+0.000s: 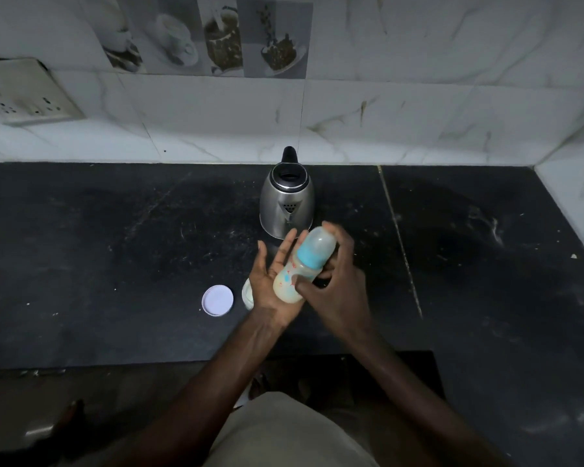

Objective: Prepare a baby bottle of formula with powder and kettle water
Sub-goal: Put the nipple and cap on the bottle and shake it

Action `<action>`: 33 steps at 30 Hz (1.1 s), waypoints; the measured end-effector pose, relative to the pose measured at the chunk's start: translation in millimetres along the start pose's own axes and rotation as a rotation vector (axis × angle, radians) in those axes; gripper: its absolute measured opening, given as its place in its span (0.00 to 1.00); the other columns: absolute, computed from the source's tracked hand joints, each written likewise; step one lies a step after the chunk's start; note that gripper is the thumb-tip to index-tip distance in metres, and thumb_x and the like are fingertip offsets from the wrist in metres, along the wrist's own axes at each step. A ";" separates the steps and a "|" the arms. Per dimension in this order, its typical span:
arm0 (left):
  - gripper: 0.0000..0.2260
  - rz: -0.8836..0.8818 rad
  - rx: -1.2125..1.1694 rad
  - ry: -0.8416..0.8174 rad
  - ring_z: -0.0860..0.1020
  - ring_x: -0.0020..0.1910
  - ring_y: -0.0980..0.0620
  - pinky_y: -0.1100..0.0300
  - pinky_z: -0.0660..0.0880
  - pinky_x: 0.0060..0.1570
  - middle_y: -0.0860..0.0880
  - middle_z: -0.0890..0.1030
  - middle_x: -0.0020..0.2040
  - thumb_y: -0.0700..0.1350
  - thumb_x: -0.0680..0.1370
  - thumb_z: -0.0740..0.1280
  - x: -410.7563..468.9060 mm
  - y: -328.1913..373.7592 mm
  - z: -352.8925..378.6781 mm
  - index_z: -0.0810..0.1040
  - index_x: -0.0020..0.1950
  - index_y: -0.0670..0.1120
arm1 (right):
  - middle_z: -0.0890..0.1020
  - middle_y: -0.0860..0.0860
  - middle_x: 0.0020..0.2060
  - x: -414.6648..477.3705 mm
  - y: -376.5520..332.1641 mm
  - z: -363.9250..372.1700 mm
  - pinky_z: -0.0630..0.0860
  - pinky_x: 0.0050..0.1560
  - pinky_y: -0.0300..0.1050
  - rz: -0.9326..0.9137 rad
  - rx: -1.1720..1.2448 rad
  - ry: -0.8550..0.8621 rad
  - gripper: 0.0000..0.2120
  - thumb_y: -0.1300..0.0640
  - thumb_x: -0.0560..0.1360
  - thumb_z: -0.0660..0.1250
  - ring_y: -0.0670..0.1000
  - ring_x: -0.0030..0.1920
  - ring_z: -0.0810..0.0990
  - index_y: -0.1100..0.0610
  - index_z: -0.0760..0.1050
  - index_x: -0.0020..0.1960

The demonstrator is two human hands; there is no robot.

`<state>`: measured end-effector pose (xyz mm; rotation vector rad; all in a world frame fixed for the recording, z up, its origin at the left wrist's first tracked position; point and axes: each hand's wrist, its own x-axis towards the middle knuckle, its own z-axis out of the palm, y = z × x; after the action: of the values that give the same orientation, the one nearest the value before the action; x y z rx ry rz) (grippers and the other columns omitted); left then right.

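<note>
Looks like the mixing step: baby bottle [302,269], capped and milky, sits between both palms above the table [115,247], near side of the kettle [286,200]. Left hand [273,284] flat, fingers released; right hand [334,281] fingers curl loosely on it. Long axis tilted, cap end far-right, base near-left. Next: roll or shake, keeping the cap sealed.

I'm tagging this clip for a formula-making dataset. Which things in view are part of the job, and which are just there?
Part of the job:
- baby bottle, capped, milky inside, between left hand and right hand
- kettle
- powder jar, mostly hidden by the left hand
- white lid, off

Just there:
- wall socket
- picture tiles
</note>
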<state>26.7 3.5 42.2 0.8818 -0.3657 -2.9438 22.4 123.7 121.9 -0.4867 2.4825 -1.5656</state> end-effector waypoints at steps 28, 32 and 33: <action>0.31 -0.030 0.056 -0.054 0.72 0.77 0.40 0.43 0.66 0.78 0.40 0.75 0.76 0.64 0.83 0.62 -7.2 -9.8 4.1 0.74 0.77 0.43 | 0.80 0.40 0.60 18.4 -2.1 -38.3 0.85 0.51 0.44 -0.130 -0.088 0.164 0.42 0.50 0.70 0.82 0.41 0.53 0.85 0.47 0.63 0.77; 0.32 -0.030 0.050 -0.058 0.73 0.76 0.40 0.46 0.65 0.79 0.39 0.75 0.76 0.65 0.82 0.62 -5.0 -11.7 6.4 0.74 0.77 0.43 | 0.81 0.41 0.59 20.4 -2.5 -30.4 0.85 0.53 0.46 -0.099 -0.012 0.138 0.42 0.50 0.69 0.83 0.42 0.53 0.85 0.46 0.63 0.75; 0.33 -0.041 0.053 -0.064 0.73 0.76 0.40 0.46 0.65 0.79 0.39 0.75 0.76 0.65 0.81 0.63 -5.4 -12.5 6.3 0.74 0.78 0.43 | 0.82 0.41 0.60 19.1 -0.5 -27.5 0.84 0.54 0.46 -0.095 -0.041 0.082 0.43 0.49 0.69 0.83 0.41 0.53 0.85 0.44 0.63 0.75</action>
<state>28.0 17.6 47.2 0.8123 -0.4358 -3.0191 -3.9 139.9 135.0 -0.5658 2.5926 -1.6027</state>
